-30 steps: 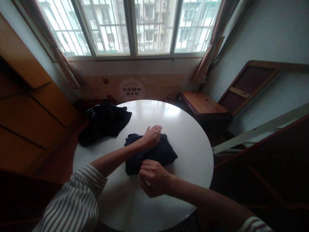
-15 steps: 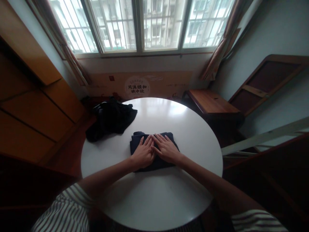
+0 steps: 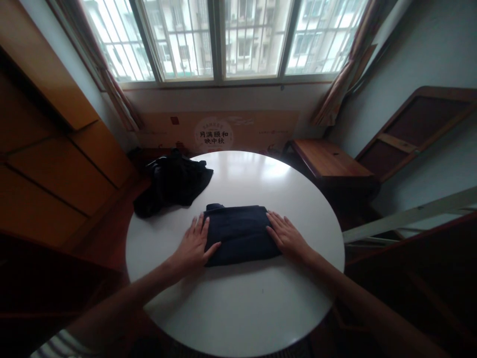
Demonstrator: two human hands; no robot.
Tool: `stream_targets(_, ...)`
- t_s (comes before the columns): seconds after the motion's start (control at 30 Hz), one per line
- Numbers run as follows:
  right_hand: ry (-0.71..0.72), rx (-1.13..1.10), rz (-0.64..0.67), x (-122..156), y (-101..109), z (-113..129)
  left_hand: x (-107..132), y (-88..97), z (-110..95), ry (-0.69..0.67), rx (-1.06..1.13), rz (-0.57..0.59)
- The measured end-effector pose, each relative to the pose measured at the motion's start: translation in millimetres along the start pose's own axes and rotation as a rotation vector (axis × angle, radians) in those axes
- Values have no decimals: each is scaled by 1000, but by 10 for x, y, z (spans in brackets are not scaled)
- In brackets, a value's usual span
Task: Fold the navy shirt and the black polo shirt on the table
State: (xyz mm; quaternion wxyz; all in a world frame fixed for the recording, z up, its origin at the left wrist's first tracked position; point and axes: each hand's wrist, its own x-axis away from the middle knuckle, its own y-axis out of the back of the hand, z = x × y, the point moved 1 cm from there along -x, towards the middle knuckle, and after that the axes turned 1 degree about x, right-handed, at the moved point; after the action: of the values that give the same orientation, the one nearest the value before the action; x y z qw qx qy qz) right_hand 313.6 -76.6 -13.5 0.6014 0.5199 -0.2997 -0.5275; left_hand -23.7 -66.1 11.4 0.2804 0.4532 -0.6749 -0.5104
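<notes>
A dark navy folded garment (image 3: 240, 236) lies flat as a neat rectangle on the round white table (image 3: 238, 308); its exact kind does not show. My left hand (image 3: 194, 243) rests at its left edge, fingers stretched out, the thumb lying over the cloth. At the opposite edge is my right hand (image 3: 286, 234), fingers extended and touching the cloth's right side. Neither hand grips the fabric. A small rolled bit of the same dark cloth pokes out behind the far left corner.
A crumpled black cloth (image 3: 173, 181) lies at the table's far left, hanging over the rim. Beyond the table are a wooden stool (image 3: 331, 158) at right, a printed cardboard panel (image 3: 246, 129) under the window, and wooden cabinets (image 3: 55, 174) at left.
My hands have slid apart from the middle of the folded garment, the left one to its left edge and the right one to its right edge. More of its top surface shows.
</notes>
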Motion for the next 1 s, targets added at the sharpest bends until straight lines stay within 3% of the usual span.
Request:
stream_targets(0.17, 11, -73, -2, 186, 12, 46, 33, 230, 229, 352, 678, -2)
stream_targets(0.27, -8, -65, -8, 191, 4, 128, -116, 366, 196, 564, 1147, -25)
stream_targets(0.37, -15, -64, -18, 187, -13, 156, -290, 429, 110, 633, 1351, 41)
stream_targets(0.47, -12, -64, -31, 194, -20, 151, -425, 423, 13, 581, 1371, 228)
stream_targets(0.53, -13, -61, -39, 199, -21, 148, -483, 401, -53, 537, 1362, 281)
stream_targets(0.7, -25, -99, -34, 205, -28, 145, -545, 322, -174, 465, 1298, 199)
stream_targets(0.83, -67, -250, -96, 212, 11, 130, -614, 296, -203, 467, 1305, 156)
stream_targets(0.9, -135, -350, -134, 219, 45, 121, -671, 373, -210, 398, 1263, 34)
stream_targets(1.0, -206, -438, -170, 235, 76, 115, -731, 646, -243, 195, 924, -320)
